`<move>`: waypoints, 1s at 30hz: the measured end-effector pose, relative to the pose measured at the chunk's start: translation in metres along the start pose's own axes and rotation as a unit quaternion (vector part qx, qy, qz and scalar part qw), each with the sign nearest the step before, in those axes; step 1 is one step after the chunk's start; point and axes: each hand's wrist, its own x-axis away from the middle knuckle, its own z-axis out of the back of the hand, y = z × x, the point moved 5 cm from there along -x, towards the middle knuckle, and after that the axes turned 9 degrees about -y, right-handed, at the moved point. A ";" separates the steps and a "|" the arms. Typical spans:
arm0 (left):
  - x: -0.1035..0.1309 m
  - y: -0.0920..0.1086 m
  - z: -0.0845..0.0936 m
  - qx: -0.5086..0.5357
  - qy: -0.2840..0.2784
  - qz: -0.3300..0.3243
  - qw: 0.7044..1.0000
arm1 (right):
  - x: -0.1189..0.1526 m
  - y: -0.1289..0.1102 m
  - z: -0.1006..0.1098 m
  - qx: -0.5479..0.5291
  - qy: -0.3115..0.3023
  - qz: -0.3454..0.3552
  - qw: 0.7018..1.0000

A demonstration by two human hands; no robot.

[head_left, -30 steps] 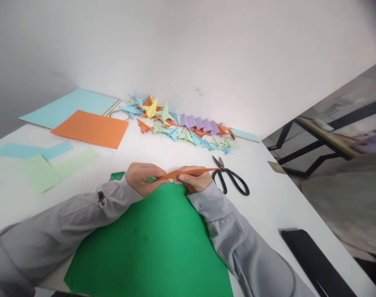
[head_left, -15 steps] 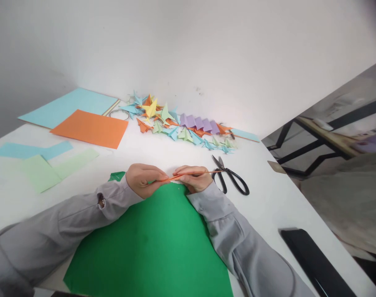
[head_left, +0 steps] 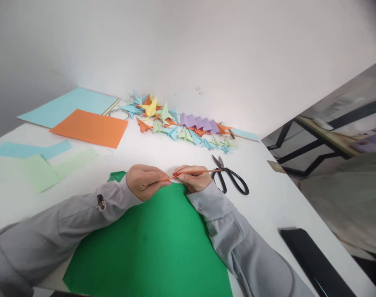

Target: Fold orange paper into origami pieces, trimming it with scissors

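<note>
Between my two hands is a thin folded piece of orange paper point(head_left: 196, 171), seen almost edge-on. My left hand point(head_left: 145, 180) pinches its left end between thumb and fingers. With thumb below and fingers above, my right hand point(head_left: 194, 178) grips its middle, and a narrow tip sticks out to the right. Both hands are over the far edge of a large green sheet point(head_left: 151, 247). Just right of my right hand lie black-handled scissors point(head_left: 234, 179) with their blades slightly apart; the orange tip overlaps them in view. The paper's folds are mostly hidden by my fingers.
Folded paper pieces point(head_left: 184, 134) in several colours lie along the wall. An orange sheet point(head_left: 92, 128) overlaps a light blue sheet point(head_left: 70, 103) at the back left, near a wire coil point(head_left: 119, 114). Green scraps point(head_left: 41, 173) lie left; a black flat object point(head_left: 314, 260) lies right.
The orange paper has turned slightly and shows thinner between my hands. Both hands keep their grip in almost the same place.
</note>
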 end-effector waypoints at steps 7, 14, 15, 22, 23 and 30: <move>0.001 -0.005 0.000 -0.008 -0.025 0.062 0.998 | 0.002 -0.004 -0.003 -0.024 0.034 -0.039 0.998; 0.006 -0.016 -0.003 0.002 -0.012 0.136 0.991 | 0.006 0.001 -0.003 -0.060 0.062 -0.095 0.992; 0.007 -0.017 -0.004 -0.005 -0.013 0.149 0.989 | 0.006 0.001 -0.003 -0.054 0.056 -0.092 0.993; 0.010 -0.028 -0.019 0.086 -0.044 0.269 0.958 | 0.004 0.000 -0.009 0.017 0.032 -0.099 0.994; 0.013 -0.030 -0.021 0.110 -0.046 0.299 0.947 | 0.004 0.000 -0.009 0.021 0.039 -0.102 0.994; 0.029 -0.048 -0.038 0.353 0.004 0.484 0.801 | 0.002 0.001 -0.010 0.019 0.068 -0.094 0.993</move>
